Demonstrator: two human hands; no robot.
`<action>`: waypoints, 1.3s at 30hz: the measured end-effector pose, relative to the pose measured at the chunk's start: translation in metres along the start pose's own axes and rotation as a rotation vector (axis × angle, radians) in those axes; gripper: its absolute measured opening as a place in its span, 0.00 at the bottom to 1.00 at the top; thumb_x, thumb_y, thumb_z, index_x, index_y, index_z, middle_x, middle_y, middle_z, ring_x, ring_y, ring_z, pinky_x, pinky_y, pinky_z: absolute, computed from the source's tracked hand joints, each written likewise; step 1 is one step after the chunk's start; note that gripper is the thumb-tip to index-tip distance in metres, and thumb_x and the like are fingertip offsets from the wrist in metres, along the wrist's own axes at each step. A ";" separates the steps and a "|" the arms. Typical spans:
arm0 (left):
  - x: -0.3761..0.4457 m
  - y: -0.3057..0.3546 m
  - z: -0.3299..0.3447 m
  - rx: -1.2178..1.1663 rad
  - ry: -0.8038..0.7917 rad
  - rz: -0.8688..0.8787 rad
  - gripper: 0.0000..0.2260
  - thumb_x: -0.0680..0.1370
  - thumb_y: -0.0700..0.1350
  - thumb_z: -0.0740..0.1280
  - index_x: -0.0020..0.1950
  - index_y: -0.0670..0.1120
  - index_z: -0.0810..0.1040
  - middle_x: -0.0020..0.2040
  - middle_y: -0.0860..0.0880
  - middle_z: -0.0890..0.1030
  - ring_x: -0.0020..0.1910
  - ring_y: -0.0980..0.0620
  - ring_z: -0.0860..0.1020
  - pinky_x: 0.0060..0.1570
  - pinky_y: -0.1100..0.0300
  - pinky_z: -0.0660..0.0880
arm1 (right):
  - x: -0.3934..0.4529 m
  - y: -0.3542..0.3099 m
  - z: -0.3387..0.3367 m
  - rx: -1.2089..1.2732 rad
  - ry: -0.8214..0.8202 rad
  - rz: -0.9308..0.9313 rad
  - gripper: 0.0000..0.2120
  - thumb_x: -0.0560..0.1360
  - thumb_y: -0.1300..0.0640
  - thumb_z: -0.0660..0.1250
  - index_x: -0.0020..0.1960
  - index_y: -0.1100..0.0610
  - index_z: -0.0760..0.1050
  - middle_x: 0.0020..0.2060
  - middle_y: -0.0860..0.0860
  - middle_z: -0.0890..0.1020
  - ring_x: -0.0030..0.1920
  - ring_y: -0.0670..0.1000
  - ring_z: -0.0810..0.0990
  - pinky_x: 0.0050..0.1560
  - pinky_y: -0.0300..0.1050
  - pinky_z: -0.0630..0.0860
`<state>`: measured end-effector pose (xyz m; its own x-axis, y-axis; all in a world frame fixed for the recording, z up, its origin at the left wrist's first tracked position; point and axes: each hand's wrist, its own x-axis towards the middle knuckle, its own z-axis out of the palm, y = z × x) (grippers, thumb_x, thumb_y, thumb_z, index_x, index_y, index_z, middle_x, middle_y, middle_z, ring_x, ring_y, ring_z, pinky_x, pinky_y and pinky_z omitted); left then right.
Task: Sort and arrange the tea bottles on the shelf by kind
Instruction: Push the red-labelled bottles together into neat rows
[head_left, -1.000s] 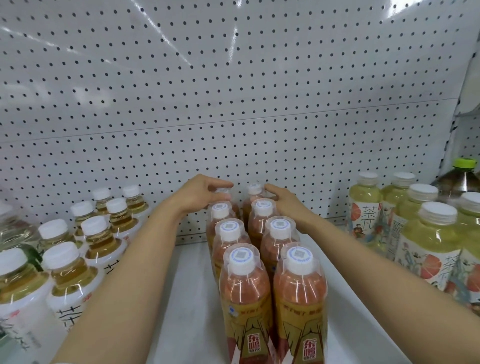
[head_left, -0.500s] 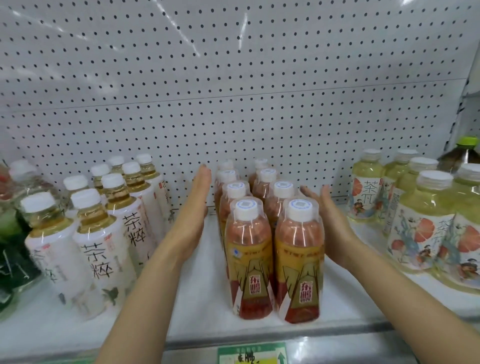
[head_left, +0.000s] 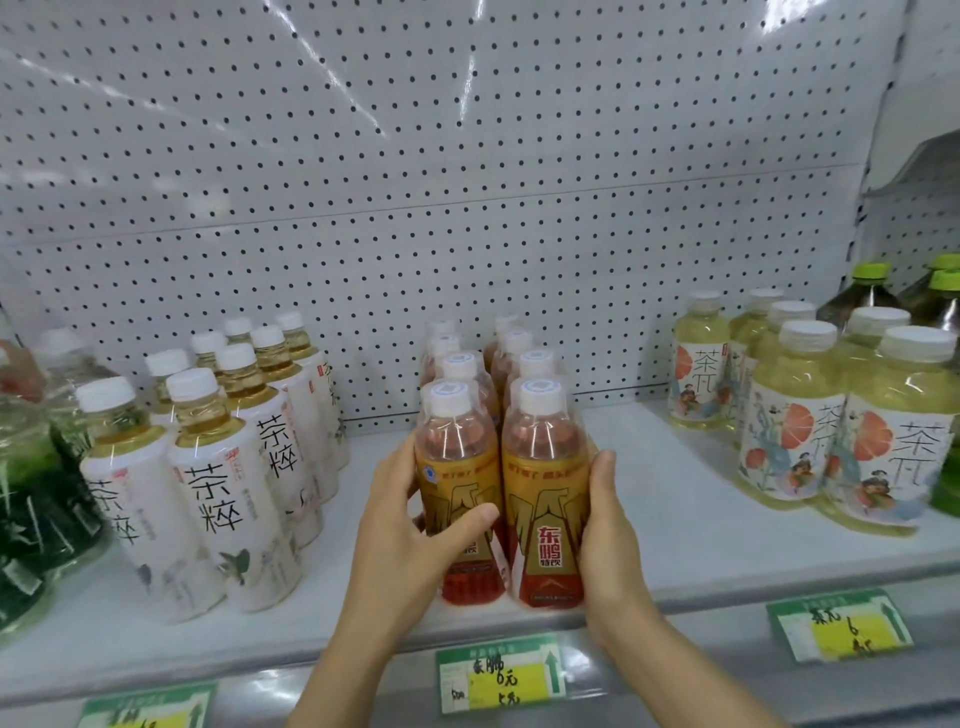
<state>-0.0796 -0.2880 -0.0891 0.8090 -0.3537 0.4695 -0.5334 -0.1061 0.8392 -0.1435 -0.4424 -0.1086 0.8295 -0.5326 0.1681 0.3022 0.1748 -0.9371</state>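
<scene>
Slid forward from flanking the rows: left hand (head_left: 410, 525) and right hand (head_left: 605, 525) now clasping front red tea bottles (head_left: 498, 499), rows running straight back behind.

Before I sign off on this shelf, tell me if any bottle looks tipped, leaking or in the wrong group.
Nothing stands out. The red tea bottles stand upright in two straight rows, the left hand and right hand gripping the front pair. The white-label bottles and yellow bottles stay grouped by kind. The shelf shows no spill.
</scene>
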 end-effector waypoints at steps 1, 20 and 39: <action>0.000 0.001 -0.002 0.003 -0.008 0.000 0.36 0.67 0.51 0.78 0.72 0.63 0.68 0.63 0.65 0.76 0.62 0.66 0.74 0.62 0.54 0.76 | -0.001 -0.002 0.004 -0.003 0.002 -0.022 0.24 0.79 0.36 0.47 0.66 0.40 0.73 0.53 0.44 0.86 0.52 0.43 0.84 0.41 0.33 0.79; 0.004 0.001 -0.028 -0.204 -0.212 -0.065 0.26 0.76 0.48 0.68 0.73 0.61 0.68 0.63 0.63 0.80 0.62 0.62 0.78 0.54 0.67 0.78 | -0.003 -0.033 -0.035 -0.337 -0.292 -0.164 0.44 0.67 0.39 0.74 0.77 0.40 0.56 0.73 0.36 0.66 0.72 0.36 0.65 0.72 0.45 0.66; 0.032 -0.006 -0.004 -0.392 -0.206 -0.189 0.32 0.78 0.71 0.46 0.75 0.57 0.69 0.68 0.53 0.78 0.69 0.52 0.75 0.71 0.42 0.67 | 0.006 -0.018 -0.013 -0.060 -0.302 0.119 0.29 0.80 0.38 0.41 0.61 0.49 0.77 0.50 0.49 0.87 0.52 0.47 0.85 0.45 0.39 0.81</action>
<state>-0.0498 -0.2951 -0.0784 0.7962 -0.5426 0.2677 -0.2164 0.1578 0.9635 -0.1504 -0.4597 -0.0948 0.9620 -0.2398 0.1310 0.1739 0.1675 -0.9704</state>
